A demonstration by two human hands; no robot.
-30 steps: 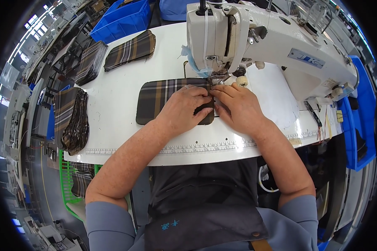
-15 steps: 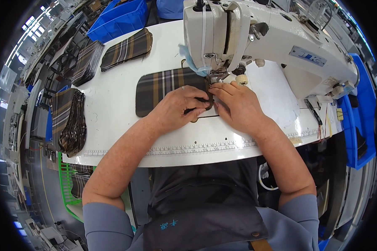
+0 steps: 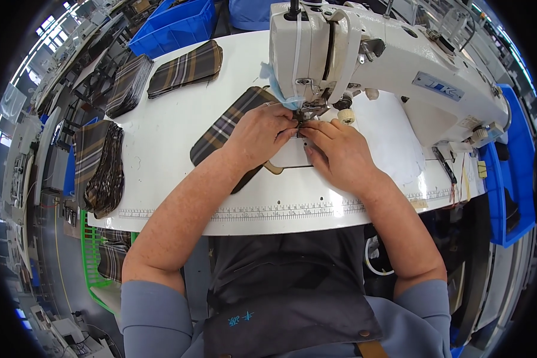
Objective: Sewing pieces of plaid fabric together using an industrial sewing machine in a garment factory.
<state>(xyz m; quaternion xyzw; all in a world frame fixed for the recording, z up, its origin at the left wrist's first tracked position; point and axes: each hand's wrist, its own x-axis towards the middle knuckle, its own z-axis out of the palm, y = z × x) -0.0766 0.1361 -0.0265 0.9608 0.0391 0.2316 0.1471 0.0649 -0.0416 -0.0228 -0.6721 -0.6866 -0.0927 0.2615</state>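
My left hand (image 3: pixel 259 132) pinches the corner of a plaid fabric piece (image 3: pixel 221 134) beside the needle area of the white sewing machine (image 3: pixel 322 48); the piece lies diagonally, partly under that hand and forearm. My right hand (image 3: pixel 337 155) rests just right of the needle and presser foot (image 3: pixel 301 116), fingertips on the fabric's edge, thumb apart on the bed. A small curved tan edge (image 3: pixel 273 167) shows below the plaid piece. A light blue scrap (image 3: pixel 271 80) hangs at the machine's left side. Exactly what lies under my fingertips is hidden.
Stacks of plaid pieces (image 3: pixel 185 70) (image 3: pixel 128 83) (image 3: pixel 95 167) lie at back and left. Blue bins (image 3: pixel 173 27) (image 3: pixel 507 191) stand behind and at right. A green basket (image 3: pixel 92 256) is below left. A white sheet (image 3: pixel 388 137) and black-handled tool (image 3: pixel 444 164) lie right.
The fabric piece has turned from lying horizontal to diagonal, its near right part swinging down and left. My left hand has moved up toward the needle. My right hand stays nearly in place.
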